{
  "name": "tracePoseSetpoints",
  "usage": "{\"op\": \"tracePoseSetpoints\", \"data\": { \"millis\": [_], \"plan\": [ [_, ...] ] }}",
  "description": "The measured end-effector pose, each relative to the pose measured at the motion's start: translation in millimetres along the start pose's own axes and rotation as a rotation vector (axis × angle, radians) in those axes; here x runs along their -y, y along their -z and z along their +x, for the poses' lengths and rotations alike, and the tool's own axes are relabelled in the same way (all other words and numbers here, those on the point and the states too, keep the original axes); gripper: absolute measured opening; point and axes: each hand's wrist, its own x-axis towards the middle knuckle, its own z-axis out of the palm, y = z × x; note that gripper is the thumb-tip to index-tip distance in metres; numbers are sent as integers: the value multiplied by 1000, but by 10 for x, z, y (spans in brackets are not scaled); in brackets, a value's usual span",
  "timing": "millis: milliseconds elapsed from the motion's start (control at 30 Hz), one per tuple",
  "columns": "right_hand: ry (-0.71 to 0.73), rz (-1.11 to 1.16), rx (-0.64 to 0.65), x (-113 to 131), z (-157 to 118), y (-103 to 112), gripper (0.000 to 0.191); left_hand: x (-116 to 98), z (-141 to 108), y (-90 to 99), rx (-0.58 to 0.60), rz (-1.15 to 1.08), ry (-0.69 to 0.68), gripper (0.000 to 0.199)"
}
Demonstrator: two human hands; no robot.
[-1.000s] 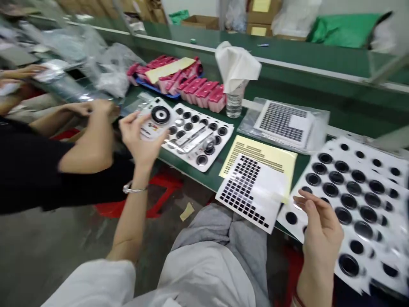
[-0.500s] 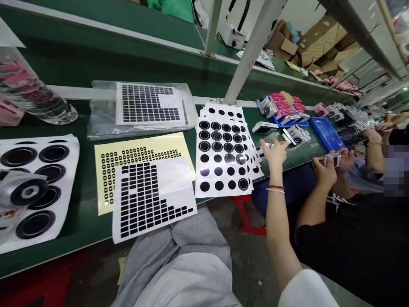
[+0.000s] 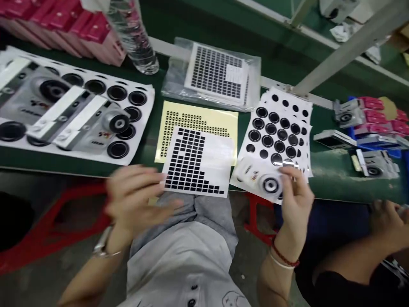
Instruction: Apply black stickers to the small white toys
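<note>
My right hand [image 3: 297,196] grips a silver toy camera [image 3: 251,177] by its lens end, over the front of a sheet of round black stickers [image 3: 271,138]. My left hand [image 3: 137,192], slightly blurred, is in the air with its fingers apart and nothing in them. It is beside the left edge of a white sheet of small black rectangular stickers [image 3: 194,170]. That sheet overlaps a yellow sticker sheet [image 3: 201,111]. On the left, several silver toy cameras [image 3: 92,123] lie on a sheet of large round black stickers [image 3: 128,147].
Pink camera bodies [image 3: 70,25] are stacked at the back left beside a clear bottle [image 3: 137,42]. A bagged sticker sheet [image 3: 214,76] lies behind. A metal post [image 3: 338,51] rises at the right, near more cameras [image 3: 378,164]. A co-worker's hand [image 3: 388,226] is at the right edge.
The view has swung left. My right hand has come back from the right side of the bench and now has a toy camera in it. My left hand has come into view.
</note>
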Motion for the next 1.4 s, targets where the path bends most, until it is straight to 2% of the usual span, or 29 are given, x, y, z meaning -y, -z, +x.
{"op": "tracePoseSetpoints", "data": {
  "millis": [67, 100, 167, 200, 300, 400, 467, 567, 667, 733, 867, 1067, 1200, 1300, 1400],
  "plan": [
    [35, 196, 287, 210, -135, -343, 21, -140, -76, -131, 169, 45, -186, 75],
    [44, 269, 386, 295, -182, -496, 22, -186, -86, -188, 287, 47, -216, 80],
    [22, 361, 496, 411, -220, -742, 23, -208, -86, -230, 476, 11, -140, 77],
    [-10, 383, 525, 443, -208, -836, 24, -184, -89, -211, 517, -11, -99, 74],
    [-63, 324, 525, 459, -48, -1034, 28, -28, -135, -65, 528, -75, -24, 72],
    [53, 59, 397, 440, 225, -1182, 27, 135, -192, 21, 555, -114, 8, 69],
    [141, -80, 377, 454, 391, -1287, 23, 197, -206, -8, 596, -124, 14, 65],
    [224, -133, 475, 513, 526, -1476, 19, 224, -199, -119, 669, -129, -9, 61],
    [234, -197, 525, 562, 530, -1675, 14, 213, -197, -210, 683, -122, -44, 57],
    [206, -229, 477, 570, 497, -1782, 12, 201, -211, -239, 665, -106, -61, 56],
    [157, -238, 351, 578, 421, -1886, 12, 188, -247, -258, 639, -90, -84, 50],
    [101, -363, 324, 647, 366, -1920, 15, 204, -261, -264, 632, -95, -88, 43],
    [72, -408, 324, 668, 362, -1996, 19, 208, -257, -260, 639, -90, -90, 42],
    [68, -358, 339, 678, 375, -2023, 16, 201, -249, -251, 655, -86, -75, 44],
    [16, -175, 420, 677, 408, -1853, 17, 195, -238, -240, 680, -84, -62, 45]
  ]
}}
